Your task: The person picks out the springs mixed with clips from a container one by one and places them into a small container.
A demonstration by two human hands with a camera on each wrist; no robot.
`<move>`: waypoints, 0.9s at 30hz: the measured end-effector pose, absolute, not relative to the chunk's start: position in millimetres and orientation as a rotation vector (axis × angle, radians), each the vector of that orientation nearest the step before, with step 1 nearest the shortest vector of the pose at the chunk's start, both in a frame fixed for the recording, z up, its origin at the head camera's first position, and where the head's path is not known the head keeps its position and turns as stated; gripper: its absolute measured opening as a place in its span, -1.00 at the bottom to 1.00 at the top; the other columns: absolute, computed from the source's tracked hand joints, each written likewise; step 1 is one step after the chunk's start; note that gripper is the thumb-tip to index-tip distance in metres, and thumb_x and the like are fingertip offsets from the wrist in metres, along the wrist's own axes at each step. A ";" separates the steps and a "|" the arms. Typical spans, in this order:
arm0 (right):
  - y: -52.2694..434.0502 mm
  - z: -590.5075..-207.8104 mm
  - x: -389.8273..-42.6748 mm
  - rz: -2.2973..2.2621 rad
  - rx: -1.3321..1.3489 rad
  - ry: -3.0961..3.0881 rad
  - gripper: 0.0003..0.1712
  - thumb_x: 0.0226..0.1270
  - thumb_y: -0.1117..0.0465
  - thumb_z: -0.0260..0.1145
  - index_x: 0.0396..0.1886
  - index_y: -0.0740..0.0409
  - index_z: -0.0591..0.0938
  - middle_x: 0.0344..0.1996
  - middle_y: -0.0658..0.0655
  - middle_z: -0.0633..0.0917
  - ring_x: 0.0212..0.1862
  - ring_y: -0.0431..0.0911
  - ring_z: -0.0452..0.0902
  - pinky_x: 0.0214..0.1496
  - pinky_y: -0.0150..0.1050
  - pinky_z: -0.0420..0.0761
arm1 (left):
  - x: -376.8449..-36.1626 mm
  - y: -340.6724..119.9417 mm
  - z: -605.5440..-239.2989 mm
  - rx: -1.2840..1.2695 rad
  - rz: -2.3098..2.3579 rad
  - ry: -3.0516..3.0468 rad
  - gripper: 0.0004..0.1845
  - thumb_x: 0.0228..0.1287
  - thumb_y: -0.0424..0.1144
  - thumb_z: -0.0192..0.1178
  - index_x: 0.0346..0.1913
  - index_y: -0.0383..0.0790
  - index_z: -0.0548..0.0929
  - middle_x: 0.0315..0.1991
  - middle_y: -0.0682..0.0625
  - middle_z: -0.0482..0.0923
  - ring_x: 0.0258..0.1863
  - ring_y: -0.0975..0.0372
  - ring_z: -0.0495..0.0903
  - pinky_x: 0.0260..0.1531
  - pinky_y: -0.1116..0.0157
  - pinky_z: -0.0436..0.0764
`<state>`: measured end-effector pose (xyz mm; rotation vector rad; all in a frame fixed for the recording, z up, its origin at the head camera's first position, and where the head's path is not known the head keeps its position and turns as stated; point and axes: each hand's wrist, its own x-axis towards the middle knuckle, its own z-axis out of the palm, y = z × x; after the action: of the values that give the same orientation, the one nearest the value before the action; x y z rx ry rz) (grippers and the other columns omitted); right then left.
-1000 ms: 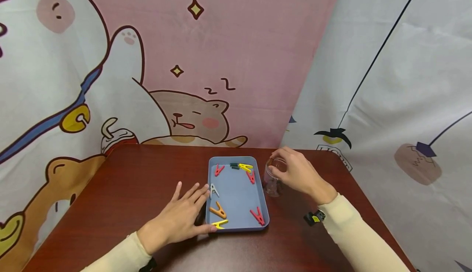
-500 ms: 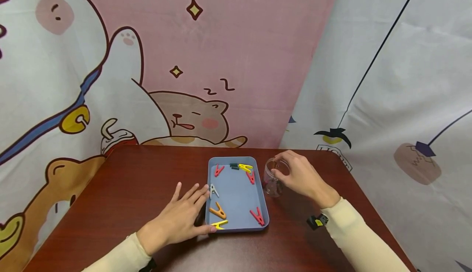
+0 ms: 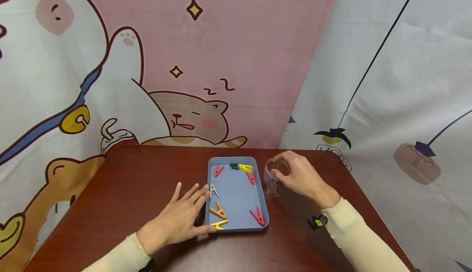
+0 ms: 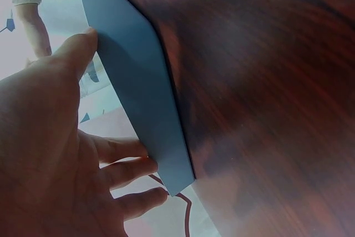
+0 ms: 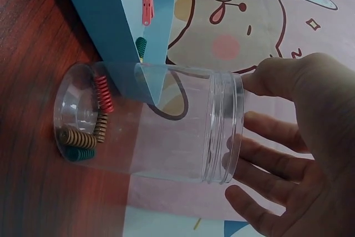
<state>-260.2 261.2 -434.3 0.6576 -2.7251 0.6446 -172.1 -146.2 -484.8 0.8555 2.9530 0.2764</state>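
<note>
Right hand had shifted slightly off the jar mouth, fingers curled on its rim. Left hand lay flat against the tray edge, grasping nothing. A loose rim grip could have tipped the jar on the bench, spilling its springs.

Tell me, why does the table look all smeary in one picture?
In the left wrist view the table is streaked and out of focus, and the left hand is a soft blur, being so near the lens. The right wrist view shows the jar fairly sharp, with light glare on its wall. The head view is evenly lit and bends straight edges slightly.
</note>
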 end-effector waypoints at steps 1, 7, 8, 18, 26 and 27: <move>261.3 -434.0 -260.1 0.650 0.657 -2.728 -0.61 0.52 0.11 0.67 0.23 0.12 0.84 0.14 0.17 0.88 0.18 0.12 0.86 0.27 0.23 0.88 | -172.1 -146.2 -484.7 0.855 0.278 2.953 0.19 0.50 0.63 0.27 0.81 -0.23 0.43 0.88 -0.14 0.29 0.89 -0.20 0.25 0.79 -0.59 0.00; 261.1 -433.3 -259.4 0.698 0.662 -2.738 -0.58 0.53 0.14 0.67 0.29 0.13 0.83 0.19 0.18 0.88 0.25 0.16 0.86 0.33 0.27 0.85 | -171.7 -146.3 -484.2 0.855 0.276 2.952 0.18 0.50 0.62 0.27 0.81 -0.23 0.43 0.88 -0.14 0.29 0.89 -0.20 0.25 0.79 -0.59 0.00; 261.1 -433.4 -259.2 0.702 0.666 -2.737 -0.57 0.54 0.14 0.66 0.29 0.13 0.83 0.19 0.18 0.88 0.25 0.15 0.85 0.33 0.28 0.85 | -171.6 -146.3 -484.1 0.854 0.275 2.952 0.18 0.50 0.62 0.27 0.81 -0.23 0.42 0.88 -0.14 0.29 0.89 -0.20 0.25 0.79 -0.59 0.00; 259.9 -433.4 -258.6 0.703 0.676 -2.732 -0.57 0.52 0.14 0.67 0.29 0.13 0.83 0.20 0.17 0.88 0.26 0.17 0.86 0.34 0.28 0.85 | -171.3 -146.2 -484.1 0.853 0.280 2.942 0.19 0.51 0.63 0.25 0.82 -0.23 0.42 0.89 -0.15 0.28 0.89 -0.21 0.24 0.79 -0.59 -0.01; 259.7 -433.7 -259.3 0.672 0.663 -2.728 -0.59 0.53 0.10 0.67 0.27 0.08 0.84 0.18 0.12 0.86 0.22 0.07 0.85 0.30 0.21 0.87 | -172.0 -145.9 -484.3 0.856 0.279 2.945 0.18 0.51 0.62 0.27 0.81 -0.23 0.42 0.89 -0.14 0.27 0.90 -0.19 0.23 0.79 -0.59 -0.01; 259.6 -433.8 -259.4 0.668 0.663 -2.725 -0.59 0.54 0.10 0.67 0.27 0.08 0.84 0.18 0.12 0.86 0.22 0.08 0.85 0.30 0.22 0.87 | -172.0 -145.9 -484.3 0.855 0.279 2.944 0.18 0.51 0.62 0.27 0.81 -0.23 0.42 0.89 -0.14 0.27 0.90 -0.19 0.23 0.79 -0.59 -0.01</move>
<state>-259.4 259.6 -433.8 0.6627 -2.7249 0.6680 -172.0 -145.9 -484.3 0.8554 2.9439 0.2791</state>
